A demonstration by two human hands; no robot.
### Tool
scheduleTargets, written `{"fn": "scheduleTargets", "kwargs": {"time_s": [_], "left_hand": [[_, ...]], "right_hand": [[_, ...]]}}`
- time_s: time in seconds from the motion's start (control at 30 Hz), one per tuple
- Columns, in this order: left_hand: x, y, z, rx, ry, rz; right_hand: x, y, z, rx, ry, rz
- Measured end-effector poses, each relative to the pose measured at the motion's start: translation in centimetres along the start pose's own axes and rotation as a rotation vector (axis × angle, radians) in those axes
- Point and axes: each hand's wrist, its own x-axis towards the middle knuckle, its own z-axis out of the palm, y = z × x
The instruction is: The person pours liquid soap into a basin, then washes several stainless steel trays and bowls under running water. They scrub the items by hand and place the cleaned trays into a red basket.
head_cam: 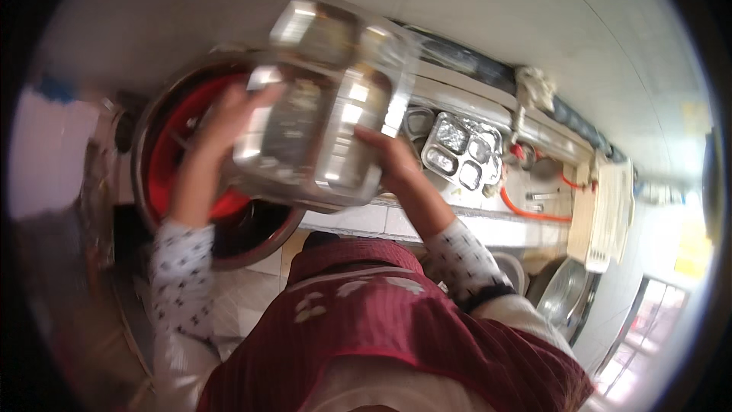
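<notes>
A compartmented stainless steel meal tray [329, 77] is held up in front of me, blurred by motion. My left hand [231, 117] grips its left side, thumb over the rim. On its right side my right hand [394, 157] has hold of it. Whether more trays are stacked under it, I cannot tell. Below and to the left stands a large round tub [140, 154] with a red basin [163, 171] inside; the tray and my left arm hide part of both. Another compartmented steel tray [464, 151] lies on the tiled counter to the right.
An orange hose [532, 214] curves over the counter near a cream plastic crate [595, 212]. A cloth [532, 88] hangs on a dark pipe [466, 60] along the wall. A large metal basin [563, 292] leans below the crate. Round metal bowls [420, 121] sit beside the counter tray.
</notes>
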Motion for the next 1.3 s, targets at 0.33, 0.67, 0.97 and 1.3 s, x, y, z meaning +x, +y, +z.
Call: {"fn": "scheduleTargets", "kwargs": {"time_s": [0.33, 0.67, 0.97, 1.3], "left_hand": [[-3.5, -7.9, 1.3, 0.266, 0.517, 0.086], [-11.7, -18.5, -16.0, 1.107, 0.719, -0.497], [-9.0, -21.6, -14.4, 1.198, 0.367, -0.552], [-3.7, -25.5, -18.2, 0.946, 0.362, -0.009]], "right_hand": [[-1.4, 7.6, -25.7, 0.165, 0.315, -0.127], [4.2, 1.3, -26.2, -1.026, 0.215, 0.15], [15.6, 2.9, 14.4, -1.437, -0.454, -0.458], [21.4, 10.4, 19.6, -2.162, -0.07, -0.237]]}}
